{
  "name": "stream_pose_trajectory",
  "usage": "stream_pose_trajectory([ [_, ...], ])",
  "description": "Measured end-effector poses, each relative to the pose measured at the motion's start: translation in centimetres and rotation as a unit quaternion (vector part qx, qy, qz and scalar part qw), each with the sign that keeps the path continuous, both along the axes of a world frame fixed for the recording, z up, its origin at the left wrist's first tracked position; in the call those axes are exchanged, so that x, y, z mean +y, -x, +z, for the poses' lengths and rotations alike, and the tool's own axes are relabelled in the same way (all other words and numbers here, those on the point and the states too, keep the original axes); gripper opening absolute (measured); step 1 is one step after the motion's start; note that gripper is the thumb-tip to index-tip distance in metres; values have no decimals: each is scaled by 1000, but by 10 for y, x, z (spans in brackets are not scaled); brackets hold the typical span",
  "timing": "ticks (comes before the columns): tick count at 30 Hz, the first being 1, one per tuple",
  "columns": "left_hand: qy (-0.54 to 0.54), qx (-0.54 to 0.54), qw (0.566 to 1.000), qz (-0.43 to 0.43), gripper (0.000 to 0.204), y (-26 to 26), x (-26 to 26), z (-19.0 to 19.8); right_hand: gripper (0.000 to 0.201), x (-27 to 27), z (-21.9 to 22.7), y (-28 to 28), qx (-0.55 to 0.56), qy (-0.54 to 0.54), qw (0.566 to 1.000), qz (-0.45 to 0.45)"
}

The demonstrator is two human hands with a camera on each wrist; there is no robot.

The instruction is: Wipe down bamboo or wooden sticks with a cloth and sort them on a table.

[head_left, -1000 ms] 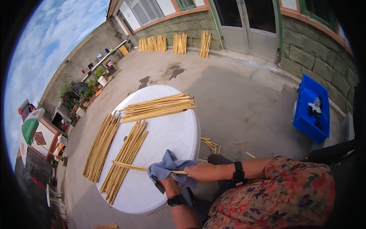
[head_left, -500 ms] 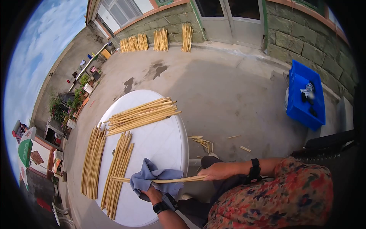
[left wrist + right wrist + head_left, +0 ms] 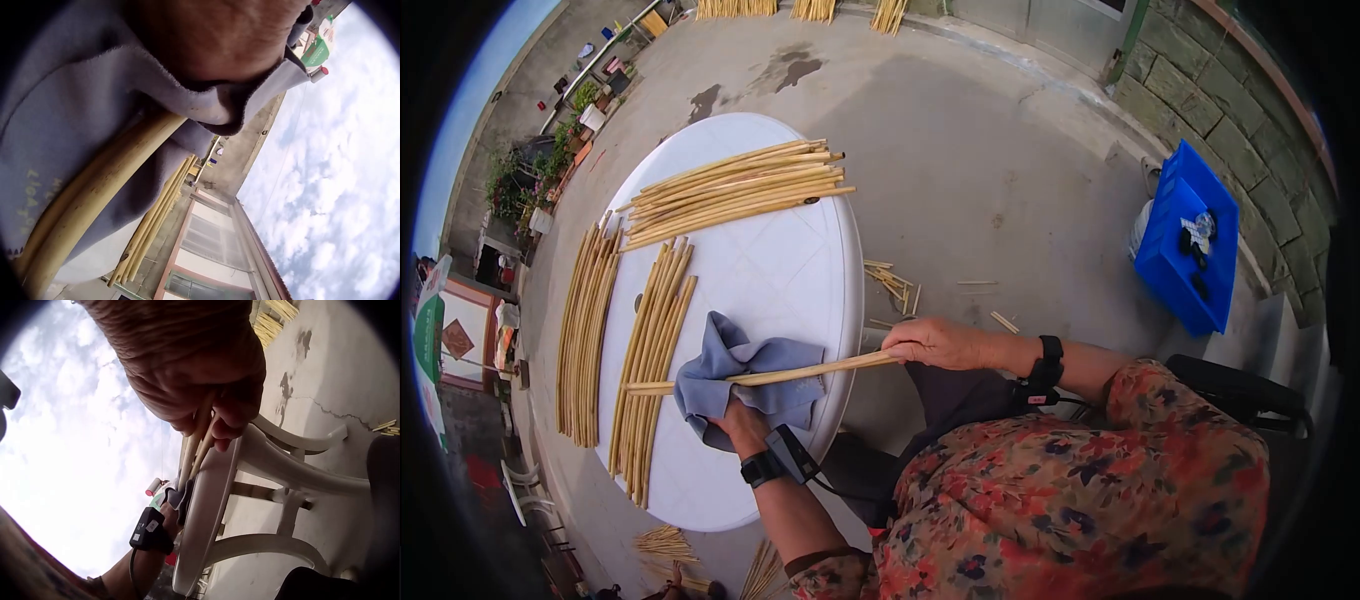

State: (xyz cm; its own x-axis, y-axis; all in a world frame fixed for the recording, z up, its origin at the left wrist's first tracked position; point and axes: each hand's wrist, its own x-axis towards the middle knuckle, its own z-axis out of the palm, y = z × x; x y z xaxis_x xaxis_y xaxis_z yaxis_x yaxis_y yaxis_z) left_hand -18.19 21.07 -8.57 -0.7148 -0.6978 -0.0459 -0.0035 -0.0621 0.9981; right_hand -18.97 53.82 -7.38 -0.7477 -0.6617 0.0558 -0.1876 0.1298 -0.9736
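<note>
A grey-blue cloth (image 3: pixel 750 365) is wrapped around a pair of pale yellow wooden sticks (image 3: pixel 820 371) above the white table's near side. My left hand (image 3: pixel 742 425) grips the sticks through the cloth, its fingers mostly covered by the folds. Toward the right end of the sticks, my right hand (image 3: pixel 940 343) pinches them between thumb and curled fingers. Two sticks (image 3: pixel 199 450) show side by side in the right wrist view. In the left wrist view the sticks (image 3: pixel 100 181) run into the cloth (image 3: pixel 81 119) under the left hand (image 3: pixel 219 37).
Rows of similar sticks lie on the round white table (image 3: pixel 775 270): one bundle (image 3: pixel 735 190) at the back, two bundles (image 3: pixel 588 335) on the left. Broken stick pieces (image 3: pixel 890 283) litter the ground. A blue crate (image 3: pixel 1190 240) stands at right; more sticks (image 3: pixel 887 15) lean by the wall.
My right hand has drawn the sticks rightward through the cloth, so more length shows between the hands and less beyond the cloth. The head view has tilted down.
</note>
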Motion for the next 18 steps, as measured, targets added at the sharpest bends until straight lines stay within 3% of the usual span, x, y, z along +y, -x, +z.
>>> stream_pose_trajectory([
  [5, 4, -4, 1000, 1, 32, -4, -3, -2, 20, 7, 13, 7, -21, -8, 1000, -11],
  [7, -184, 93, 978, -18, 28, -3, -5, -4, 19, 12, 12, 7, -17, -36, 999, 20],
  [8, -185, 91, 978, -18, 28, -4, -6, -5, 19, 13, 11, 6, -19, -37, 999, 20],
  [10, -324, 175, 929, -30, 22, -6, -7, -2, 18, 14, 10, 2, 82, -13, 997, 8],
  [11, -250, 156, 956, -1, 25, -5, -8, -8, 18, 15, 11, -1, 83, -13, 996, 9],
  [12, -250, 158, 955, -1, 25, -7, -3, -5, 18, 16, 14, -3, 105, -42, 993, 21],
  [14, -58, 86, 994, 18, 28, -12, 11, 2, 18, 16, 18, -7, 133, -73, 988, 32],
  [15, -59, 92, 994, 15, 28, -14, 16, 10, 20, 16, 19, -10, 104, -78, 990, 49],
  [17, -285, 140, 948, 18, 31, -17, 24, 25, 21, 14, 24, -17, 87, -87, 991, 59],
  [18, -288, 152, 946, 9, 31, -19, 24, 25, 25, 12, 28, -20, 41, -105, 990, 82],
])
